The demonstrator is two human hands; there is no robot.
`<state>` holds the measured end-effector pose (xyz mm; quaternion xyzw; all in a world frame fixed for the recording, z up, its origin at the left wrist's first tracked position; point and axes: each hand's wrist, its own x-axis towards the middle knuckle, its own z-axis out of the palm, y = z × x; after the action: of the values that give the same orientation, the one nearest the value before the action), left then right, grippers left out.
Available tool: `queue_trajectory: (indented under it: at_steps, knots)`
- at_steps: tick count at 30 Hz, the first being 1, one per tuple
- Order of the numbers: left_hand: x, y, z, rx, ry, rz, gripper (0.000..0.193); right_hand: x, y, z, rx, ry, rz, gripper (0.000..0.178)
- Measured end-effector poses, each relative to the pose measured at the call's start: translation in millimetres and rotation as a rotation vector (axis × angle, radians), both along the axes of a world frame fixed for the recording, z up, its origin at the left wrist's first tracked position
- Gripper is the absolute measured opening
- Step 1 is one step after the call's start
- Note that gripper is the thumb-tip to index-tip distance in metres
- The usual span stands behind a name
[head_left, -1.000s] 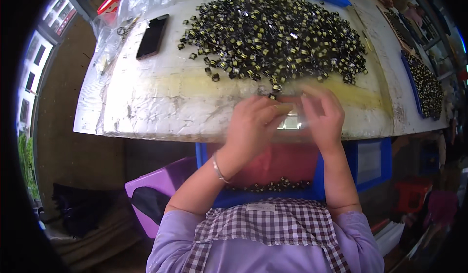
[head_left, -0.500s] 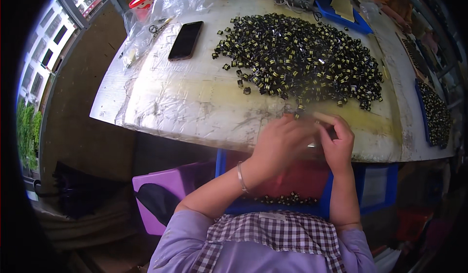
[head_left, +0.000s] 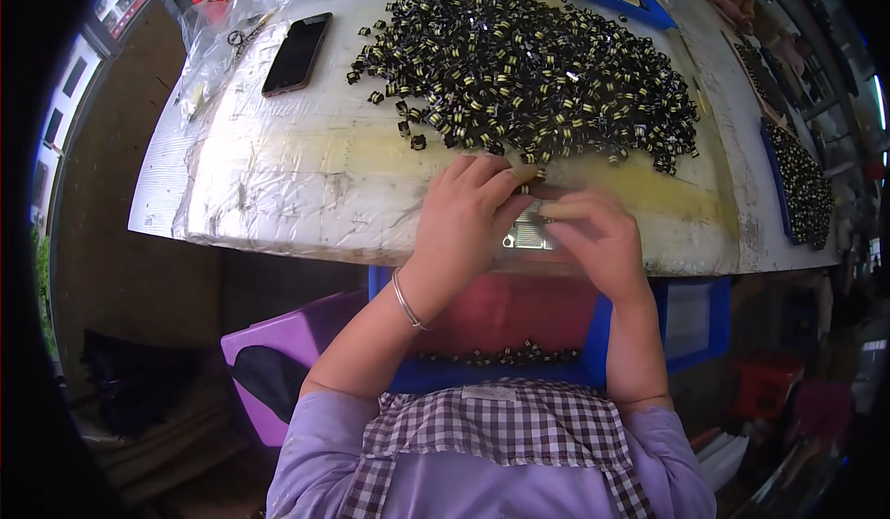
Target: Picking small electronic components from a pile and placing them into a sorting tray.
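Observation:
A large heap of small black parts with yellow bands (head_left: 547,65) lies on the table. At its near edge my left hand (head_left: 464,213) is closed, its fingertips pinching one of these black-and-yellow parts (head_left: 527,188). To the right of it, my right hand (head_left: 603,241) is also closed, thumb and fingers together; a slight blur hides what they hold. Between the hands, by the table's front edge, is a small shiny ridged metal plate (head_left: 530,234), partly covered by my fingers. A thin bracelet circles my left wrist.
A black phone (head_left: 297,54) and clear plastic bags (head_left: 209,60) lie on the left of the table (head_left: 287,185). A blue tray of similar parts (head_left: 802,185) is at the right. Below the edge sits a red-lined blue bin (head_left: 603,338) with a few parts, beside a purple container (head_left: 264,398).
The view has shifted, so the table appears further left and higher. My hands have moved apart, and the ridged metal plate now shows between them.

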<state>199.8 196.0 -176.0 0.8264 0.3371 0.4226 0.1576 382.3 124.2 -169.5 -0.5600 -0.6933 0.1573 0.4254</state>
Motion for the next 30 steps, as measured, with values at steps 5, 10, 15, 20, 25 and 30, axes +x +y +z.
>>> queue_trajectory:
  at_steps: [5,10,15,20,25,30]
  knots:
    - [-1.6,1.0,-4.7,0.032,-0.02,-0.035,0.02,-3.4,0.9,4.2,0.021,-0.073,0.022,0.019]
    - [-8.6,2.4,1.0,-0.064,-0.085,-0.002,0.021,-2.9,3.3,4.7,-0.002,-0.061,0.037,0.017]
    - [-20.4,13.0,1.9,-0.03,-0.077,0.133,0.022,-4.9,5.0,4.6,0.026,-0.058,0.037,0.017]
    - [-20.8,10.0,-6.3,-0.005,-0.021,0.119,0.017,-1.0,3.2,10.8,0.016,-0.035,0.102,0.016]
    - [-20.7,8.7,-8.1,-0.022,-0.022,0.115,0.018,10.8,4.8,10.9,0.017,0.004,0.211,0.014]
    - [-21.6,7.5,-7.3,0.009,-0.033,0.109,0.019,-26.5,20.8,16.2,0.042,0.022,-0.152,0.017]
